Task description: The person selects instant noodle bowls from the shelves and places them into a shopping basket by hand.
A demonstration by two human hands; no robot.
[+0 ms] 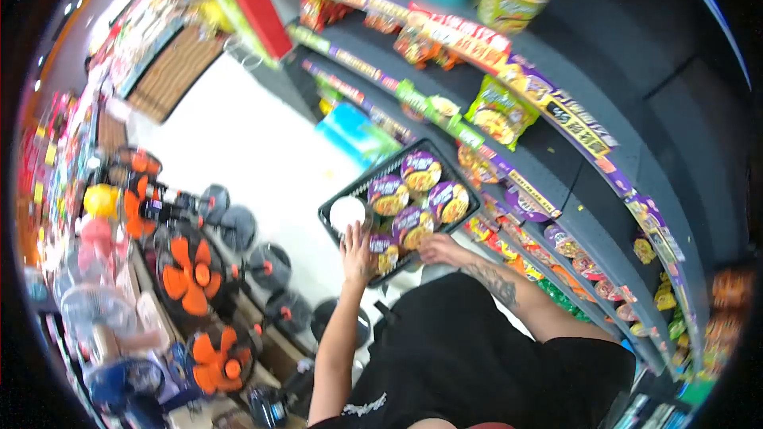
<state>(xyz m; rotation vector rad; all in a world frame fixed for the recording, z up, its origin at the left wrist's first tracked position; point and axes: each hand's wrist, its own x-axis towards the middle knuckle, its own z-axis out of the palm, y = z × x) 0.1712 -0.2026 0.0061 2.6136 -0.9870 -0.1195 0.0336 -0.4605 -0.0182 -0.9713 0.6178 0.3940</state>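
A black basket (330, 208) in front of me carries several purple-lidded instant noodle bowls (420, 171) with pictures of noodles on top. One round white item (347, 213), perhaps an upturned bowl, sits in its left corner. My left hand (356, 249) lies over the near left side, fingers stretched out, between the white item and a purple-lidded bowl (384, 254). At the near right edge my right hand (439, 250) has curled fingers beside another noodle bowl (413, 227). Whether those fingers grip the bowl or the basket rim is hard to make out.
Curved dark shelves (548, 151) with price strips rise on the right, holding a green noodle packet (502, 113) and other packs. Fans with orange blades (189, 276) stand on the left, their round bases jutting over the white floor (262, 135).
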